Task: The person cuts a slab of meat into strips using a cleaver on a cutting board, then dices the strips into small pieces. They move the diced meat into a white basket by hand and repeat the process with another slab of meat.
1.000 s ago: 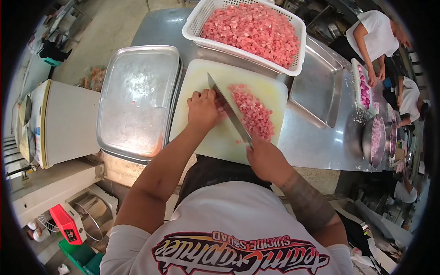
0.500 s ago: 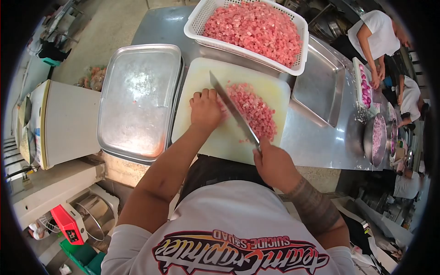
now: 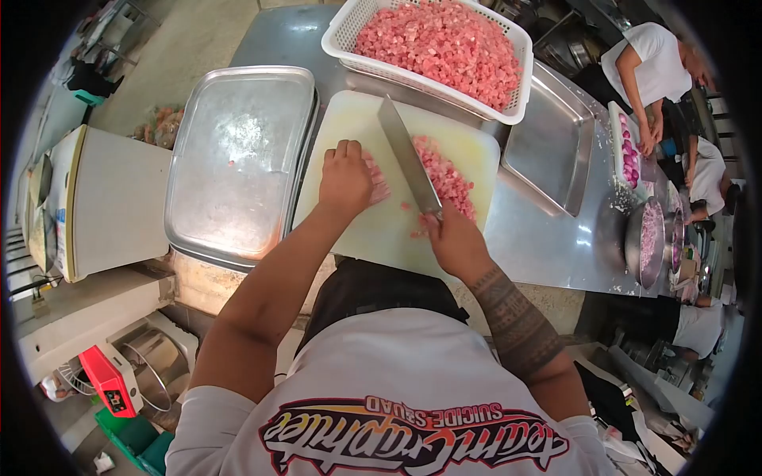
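My right hand [image 3: 459,239] is wrapped round the handle of a large kitchen knife [image 3: 409,156], whose blade points away from me over the white cutting board [image 3: 337,119]. My left hand [image 3: 346,176] presses with curled fingers on strips of pink raw meat [image 3: 376,179] at the board's left side. A gap separates the blade from these strips. Right of the knife lies a pile of diced meat [image 3: 449,181], partly covered by the blade. A few loose bits sit near the knife's heel.
Behind the board stands a white perforated basket [image 3: 341,40] heaped with diced meat. A metal tray [image 3: 238,159] lies at left, another metal tray [image 3: 548,151] at right. Farther right, a co-worker [image 3: 647,67] works beside a tray of purple onions, near a bowl [image 3: 651,242] of chopped pieces.
The knife has moved to the right, away from my left hand, and the meat strips beside my fingers now show. My left hand has shifted slightly left. The diced pile sits a little further right.
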Motion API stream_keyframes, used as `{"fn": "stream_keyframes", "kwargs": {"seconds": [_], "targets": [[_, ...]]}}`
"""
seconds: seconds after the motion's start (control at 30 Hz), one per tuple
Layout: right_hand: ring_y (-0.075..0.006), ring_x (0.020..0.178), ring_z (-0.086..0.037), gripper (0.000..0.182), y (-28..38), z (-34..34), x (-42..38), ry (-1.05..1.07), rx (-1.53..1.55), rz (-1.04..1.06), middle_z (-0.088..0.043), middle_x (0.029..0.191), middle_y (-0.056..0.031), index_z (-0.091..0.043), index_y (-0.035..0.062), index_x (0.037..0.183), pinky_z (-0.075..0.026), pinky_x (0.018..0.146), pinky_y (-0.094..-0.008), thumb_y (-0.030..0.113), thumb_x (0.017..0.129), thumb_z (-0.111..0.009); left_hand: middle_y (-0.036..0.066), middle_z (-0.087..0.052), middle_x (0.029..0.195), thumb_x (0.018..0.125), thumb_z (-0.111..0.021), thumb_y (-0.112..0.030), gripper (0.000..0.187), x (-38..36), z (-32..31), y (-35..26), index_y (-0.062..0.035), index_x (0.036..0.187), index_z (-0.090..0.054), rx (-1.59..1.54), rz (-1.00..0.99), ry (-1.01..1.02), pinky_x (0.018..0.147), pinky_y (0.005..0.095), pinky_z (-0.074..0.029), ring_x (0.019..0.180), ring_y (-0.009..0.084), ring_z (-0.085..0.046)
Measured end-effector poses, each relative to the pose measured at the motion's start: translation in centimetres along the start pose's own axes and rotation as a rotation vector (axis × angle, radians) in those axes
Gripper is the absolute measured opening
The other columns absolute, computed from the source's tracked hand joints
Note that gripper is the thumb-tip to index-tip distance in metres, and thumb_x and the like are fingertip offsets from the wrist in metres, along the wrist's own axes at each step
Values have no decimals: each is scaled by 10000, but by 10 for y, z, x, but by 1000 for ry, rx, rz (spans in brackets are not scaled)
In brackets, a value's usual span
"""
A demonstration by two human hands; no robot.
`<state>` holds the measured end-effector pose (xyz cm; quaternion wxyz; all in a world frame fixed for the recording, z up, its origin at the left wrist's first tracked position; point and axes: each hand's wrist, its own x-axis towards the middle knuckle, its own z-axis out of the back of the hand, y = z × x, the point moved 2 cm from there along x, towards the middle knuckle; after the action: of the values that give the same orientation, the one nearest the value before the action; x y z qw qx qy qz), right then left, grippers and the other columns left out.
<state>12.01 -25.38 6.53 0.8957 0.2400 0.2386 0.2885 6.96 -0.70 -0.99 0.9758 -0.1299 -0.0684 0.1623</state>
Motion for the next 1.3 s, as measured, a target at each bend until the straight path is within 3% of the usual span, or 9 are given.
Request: {"fn": "stream_keyframes", "kwargs": {"seconds": [0.1, 0.2, 0.3, 0.53, 0.77, 0.87, 1.07, 1.2, 1.3], "targets": [[-487, 886, -705, 271, 13, 19, -31, 72, -100, -41, -713, 912, -281, -540, -7, 1173, -544, 806, -597, 229, 1042, -564, 77, -634, 1246, 860, -748, -183, 404, -9, 15, -11, -88, 1229, -613, -90, 121, 19, 975, 476, -454, 1142, 330, -575], [-489, 863, -705, 262, 30, 36, -58, 167, -149, -55, -709, 885, -284, -538, -14, 1166, -551, 788, -586, 210, 1035, -578, 53, -666, 1180, 721, -911, -426, 623, -7, 21, -15, -98, 1181, -648, -64, 116, 12, 936, 511, -482, 1083, 342, -603], [-487, 868, -707, 262, 44, 41, -61, 253, -82, -21, -705, 882, -284, -530, -19, 1125, -555, 788, -585, 225, 1035, -569, 57, -663, 1188, 678, -933, -459, 712, -6, 2, -9, -87, 1202, -628, -35, 114, -25, 934, 514, -482, 1094, 344, -606], [-494, 869, -702, 311, 46, -24, 46, 60, -105, 168, -705, 931, -296, -523, -48, 1182, -545, 772, -604, 222, 1034, -564, 90, -648, 1207, 704, -925, -406, 726, -5, 17, -11, -65, 1245, -583, -54, 124, 48, 956, 509, -478, 1094, 362, -599], [-493, 904, -709, 345, 60, 37, -43, 194, -69, 57, -705, 978, -313, -526, -39, 1257, -554, 807, -610, 212, 1023, -562, 145, -645, 1167, 715, -908, -323, 641, -6, 0, -9, -25, 1172, -571, -95, 138, -66, 966, 509, -477, 1072, 388, -595], [-496, 910, -707, 435, 40, -2, -24, 162, -31, 108, -707, 962, -313, -486, -58, 1353, -555, 811, -607, 224, 1029, -554, 150, -648, 1151, 734, -889, -308, 595, -5, -1, -6, -17, 1150, -579, -103, 114, -79, 960, 515, -478, 1062, 399, -599], [-500, 882, -694, 327, 53, -32, 47, 19, 18, 123, -713, 924, -297, -540, -32, 1247, -530, 783, -612, 222, 1044, -573, 153, -638, 1154, 776, -837, -264, 519, -7, 4, -5, -27, 1165, -587, -116, 114, -55, 949, 496, -474, 1087, 373, -594], [-483, 929, -711, 383, 26, -7, 8, 36, -18, 34, -718, 971, -301, -550, -14, 1289, -551, 801, -592, 293, 1059, -549, 150, -630, 1177, 793, -840, -260, 518, -8, -5, 14, -43, 1190, -588, -23, -23, -12, 958, 479, -472, 1110, 357, -585], [-482, 910, -710, 330, 14, 6, -25, 47, -95, -28, -717, 943, -288, -554, -1, 1221, -548, 792, -593, 285, 1056, -562, 134, -620, 1201, 807, -849, -295, 531, -13, 0, 16, -54, 1204, -591, -21, 119, 46, 970, 481, -470, 1126, 347, -583]]}}
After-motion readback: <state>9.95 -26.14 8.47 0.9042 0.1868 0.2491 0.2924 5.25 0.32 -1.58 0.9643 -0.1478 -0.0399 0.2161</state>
